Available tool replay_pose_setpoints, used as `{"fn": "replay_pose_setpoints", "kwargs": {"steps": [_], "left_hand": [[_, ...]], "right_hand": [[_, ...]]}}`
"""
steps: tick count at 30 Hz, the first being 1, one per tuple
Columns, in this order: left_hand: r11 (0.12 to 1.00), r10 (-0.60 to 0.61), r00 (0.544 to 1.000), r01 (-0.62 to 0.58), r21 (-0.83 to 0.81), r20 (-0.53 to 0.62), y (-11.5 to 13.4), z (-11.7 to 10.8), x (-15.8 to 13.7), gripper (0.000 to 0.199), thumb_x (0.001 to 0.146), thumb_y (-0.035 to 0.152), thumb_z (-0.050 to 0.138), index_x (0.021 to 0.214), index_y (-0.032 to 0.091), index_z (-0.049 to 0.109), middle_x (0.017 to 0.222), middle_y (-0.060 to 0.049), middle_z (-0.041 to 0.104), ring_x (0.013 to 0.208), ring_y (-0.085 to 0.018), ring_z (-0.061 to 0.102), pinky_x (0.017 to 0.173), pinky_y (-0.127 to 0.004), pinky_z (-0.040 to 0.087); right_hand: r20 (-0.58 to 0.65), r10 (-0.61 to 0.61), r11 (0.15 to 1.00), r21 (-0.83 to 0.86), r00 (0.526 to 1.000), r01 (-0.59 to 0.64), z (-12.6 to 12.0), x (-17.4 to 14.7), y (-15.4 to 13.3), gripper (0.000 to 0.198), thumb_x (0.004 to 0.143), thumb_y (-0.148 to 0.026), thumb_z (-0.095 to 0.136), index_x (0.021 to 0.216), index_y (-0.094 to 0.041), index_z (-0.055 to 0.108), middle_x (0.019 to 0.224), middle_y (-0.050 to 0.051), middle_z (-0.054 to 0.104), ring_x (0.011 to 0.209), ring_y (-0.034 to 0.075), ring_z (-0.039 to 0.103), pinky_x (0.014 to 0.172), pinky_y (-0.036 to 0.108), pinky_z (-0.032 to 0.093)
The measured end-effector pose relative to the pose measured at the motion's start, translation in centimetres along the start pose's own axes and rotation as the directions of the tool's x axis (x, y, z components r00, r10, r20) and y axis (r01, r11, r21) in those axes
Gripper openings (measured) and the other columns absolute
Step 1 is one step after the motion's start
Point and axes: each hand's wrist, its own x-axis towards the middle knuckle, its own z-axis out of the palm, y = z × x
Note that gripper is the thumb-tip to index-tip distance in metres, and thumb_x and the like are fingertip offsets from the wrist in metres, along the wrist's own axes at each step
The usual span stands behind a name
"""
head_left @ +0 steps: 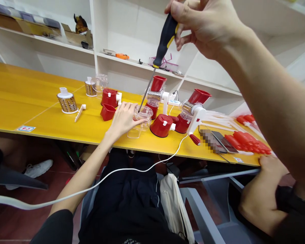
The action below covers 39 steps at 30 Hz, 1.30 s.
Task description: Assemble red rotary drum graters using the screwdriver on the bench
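My right hand (pixel 193 23) grips the black and yellow handle of a screwdriver (pixel 165 42) high above the table. The shaft slants down to the left, its tip at the clear plastic grater housing (pixel 143 118). My left hand (pixel 125 117) holds that housing on the table, fingers and thumb around its left side. Just left of the hand are a red suction base (pixel 109 97) and a red hopper (pixel 107 112). Another red base (pixel 162 125) sits to the right of the housing. Two assembled rotary graters (pixel 156 96) with white cranks stand behind and to the right.
Metal grater drums (pixel 67 101) and a white crank arm (pixel 80 113) lie on the left. Red handles (pixel 247 142), white plastic parts (pixel 218 118) and a phone (pixel 223 141) are on the right. A white cable (pixel 132 169) crosses my lap. Another person's arm (pixel 264 193) rests at right.
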Motion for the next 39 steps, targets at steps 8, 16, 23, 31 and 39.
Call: {"fn": "replay_pose_setpoints", "kwargs": {"steps": [8, 16, 23, 31, 39], "left_hand": [[1.0, 0.003, 1.0, -0.003, -0.017, 0.0, -0.1, 0.0, 0.0, 0.069, 0.089, 0.059, 0.077, 0.135, 0.009, 0.064, 0.126, -0.019, 0.07, 0.121, -0.036, 0.062, 0.108, -0.049, 0.05], [1.0, 0.008, 1.0, -0.008, 0.011, -0.015, -0.2, 0.2, 0.0, 0.069, 0.088, 0.059, 0.078, 0.133, 0.009, 0.065, 0.126, -0.019, 0.071, 0.119, -0.036, 0.063, 0.107, -0.048, 0.051], [1.0, 0.014, 1.0, -0.014, -0.008, -0.02, -0.2, 0.3, 0.0, 0.073, 0.087, 0.061, 0.078, 0.134, 0.007, 0.064, 0.126, -0.02, 0.071, 0.121, -0.037, 0.062, 0.107, -0.049, 0.05], [1.0, 0.014, 1.0, -0.014, -0.013, -0.026, -0.2, 0.4, 0.0, 0.074, 0.086, 0.061, 0.078, 0.134, 0.006, 0.065, 0.124, -0.02, 0.071, 0.119, -0.037, 0.063, 0.106, -0.05, 0.051], [1.0, 0.024, 0.999, -0.024, -0.012, -0.04, -0.4, 0.6, 0.1, 0.074, 0.086, 0.063, 0.077, 0.133, 0.007, 0.065, 0.125, -0.02, 0.071, 0.12, -0.038, 0.063, 0.105, -0.051, 0.051]], "right_hand": [[0.047, 0.084, 0.996, -0.012, 0.995, -0.084, -0.5, -0.6, -1.0, 0.026, 0.081, -0.019, 0.072, 0.106, -0.009, 0.073, 0.077, -0.004, 0.07, 0.048, 0.003, 0.06, 0.04, 0.014, 0.053], [0.107, 0.064, 0.997, -0.047, 0.992, -0.059, -0.4, -1.0, -1.4, 0.023, 0.091, -0.015, 0.059, 0.109, -0.009, 0.072, 0.101, -0.001, 0.074, 0.058, 0.001, 0.065, 0.045, 0.015, 0.058], [0.043, -0.035, 0.999, 0.026, 0.998, 0.034, -0.5, -0.5, 0.0, 0.049, 0.069, -0.036, 0.092, 0.099, -0.006, 0.069, 0.079, -0.003, 0.071, 0.046, 0.003, 0.058, 0.04, 0.017, 0.053], [0.063, 0.113, 0.994, -0.004, 0.992, -0.113, -0.3, -1.2, -1.1, 0.033, 0.093, -0.012, 0.054, 0.123, -0.008, 0.067, 0.1, 0.001, 0.075, 0.058, 0.008, 0.07, 0.041, 0.02, 0.056], [-0.051, -0.016, 0.998, 0.06, 0.999, 0.019, 0.2, -0.5, 0.4, 0.023, 0.086, -0.023, 0.074, 0.098, -0.006, 0.066, 0.064, -0.005, 0.06, 0.043, 0.004, 0.055, 0.037, 0.017, 0.051]]}}
